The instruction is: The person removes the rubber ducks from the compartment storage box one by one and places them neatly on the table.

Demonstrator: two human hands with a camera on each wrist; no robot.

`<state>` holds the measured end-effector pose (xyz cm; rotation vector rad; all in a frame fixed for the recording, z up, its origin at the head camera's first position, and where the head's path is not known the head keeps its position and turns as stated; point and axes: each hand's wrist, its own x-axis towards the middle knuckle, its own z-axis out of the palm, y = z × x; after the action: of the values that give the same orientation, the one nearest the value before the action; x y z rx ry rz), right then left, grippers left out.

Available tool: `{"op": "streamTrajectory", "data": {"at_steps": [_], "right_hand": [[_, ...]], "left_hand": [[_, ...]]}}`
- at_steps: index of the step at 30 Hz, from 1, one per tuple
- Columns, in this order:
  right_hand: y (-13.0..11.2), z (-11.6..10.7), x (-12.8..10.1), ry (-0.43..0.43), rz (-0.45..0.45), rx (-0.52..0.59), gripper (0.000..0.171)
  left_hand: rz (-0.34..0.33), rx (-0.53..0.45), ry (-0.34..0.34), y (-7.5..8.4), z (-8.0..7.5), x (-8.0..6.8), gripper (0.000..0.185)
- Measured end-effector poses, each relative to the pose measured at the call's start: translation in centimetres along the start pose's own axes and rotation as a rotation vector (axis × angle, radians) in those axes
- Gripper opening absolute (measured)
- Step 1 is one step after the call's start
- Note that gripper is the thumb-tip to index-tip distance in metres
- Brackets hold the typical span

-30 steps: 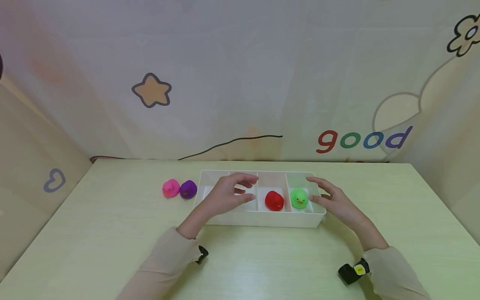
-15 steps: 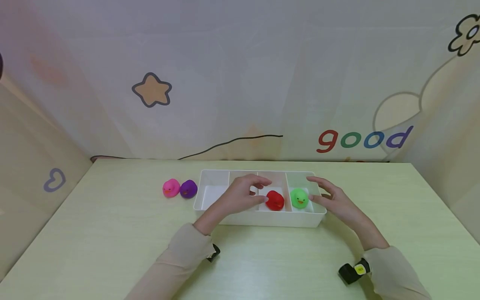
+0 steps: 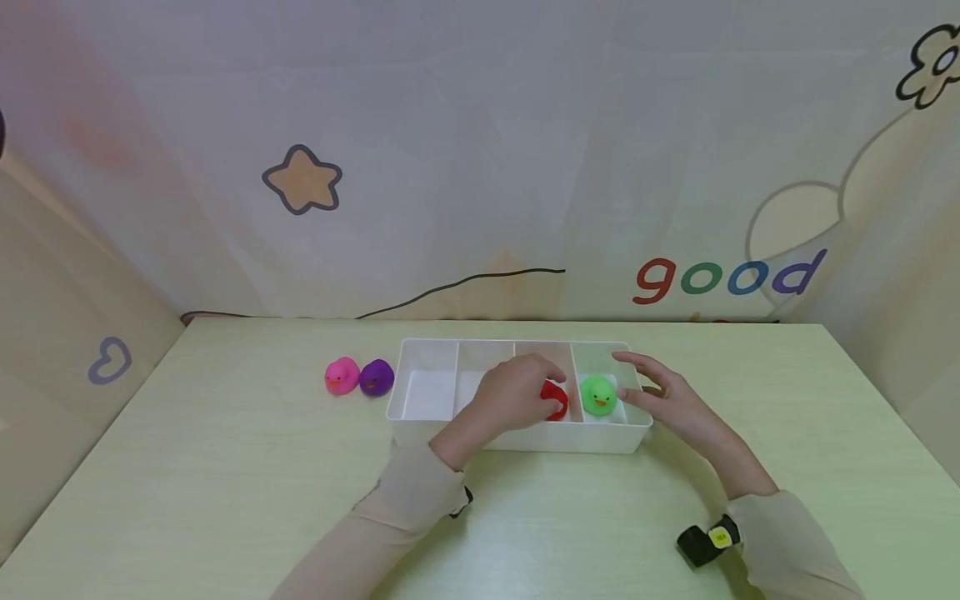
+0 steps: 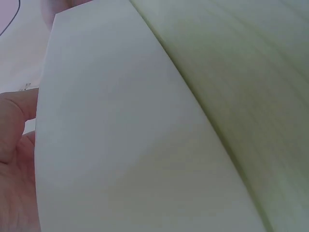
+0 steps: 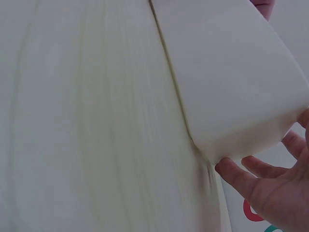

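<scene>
A white box [image 3: 592, 439] divided into compartments stands on the table. My left hand [image 3: 513, 393] reaches into its third compartment from the left, fingers and thumb curled round a red toy duck [image 3: 553, 391], which they partly cover. In the left wrist view the box's front wall [image 4: 111, 121] hides most of that hand [image 4: 17, 164]. A green toy duck [image 3: 598, 397] sits upright in the rightmost compartment. My right hand [image 3: 678, 407] is at the box's right end with fingers spread. In the right wrist view its fingertips [image 5: 227, 166] touch the end wall.
A pink toy duck [image 3: 342, 377] and a purple toy duck [image 3: 377, 378] stand side by side on the pale table [image 3: 247, 467], left of the box. Behind the table hangs a printed cloth [image 3: 465, 167].
My left hand has moved right across the box, from above the second compartment to the red duck, and its fingers have closed round it. The right hand has stayed in place.
</scene>
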<state>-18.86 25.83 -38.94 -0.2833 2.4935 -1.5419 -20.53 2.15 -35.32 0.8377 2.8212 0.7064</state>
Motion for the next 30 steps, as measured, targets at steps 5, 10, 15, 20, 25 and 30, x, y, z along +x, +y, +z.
{"op": "streamTrajectory", "data": {"at_steps": [5, 10, 15, 20, 25, 30], "right_hand": [[0.0, 0.0, 0.1, -0.002, 0.002, 0.007, 0.058], [0.0, 0.0, 0.1, -0.002, 0.005, 0.007, 0.058], [0.1, 0.0, 0.1, -0.001, -0.005, 0.007, 0.058], [0.1, 0.0, 0.0, -0.004, 0.001, 0.012, 0.058], [0.1, -0.1, -0.1, -0.008, 0.008, 0.009, 0.059], [0.1, -0.1, 0.0, -0.010, 0.007, 0.008, 0.058]], "left_hand": [[-0.016, 0.098, -0.001, 0.4, 0.4, 0.3, 0.028], [-0.027, 0.143, -0.003, 0.4, 0.7, 0.7, 0.022], [-0.043, 0.132, -0.010, 0.4, 0.9, 1.0, 0.020], [-0.049, 0.134, -0.012, 0.4, 0.9, 1.2, 0.018], [-0.035, 0.129, 0.001, 0.2, 0.6, 0.9, 0.018], [-0.026, 0.067, 0.038, 0.0, 0.2, 0.5, 0.020]]}}
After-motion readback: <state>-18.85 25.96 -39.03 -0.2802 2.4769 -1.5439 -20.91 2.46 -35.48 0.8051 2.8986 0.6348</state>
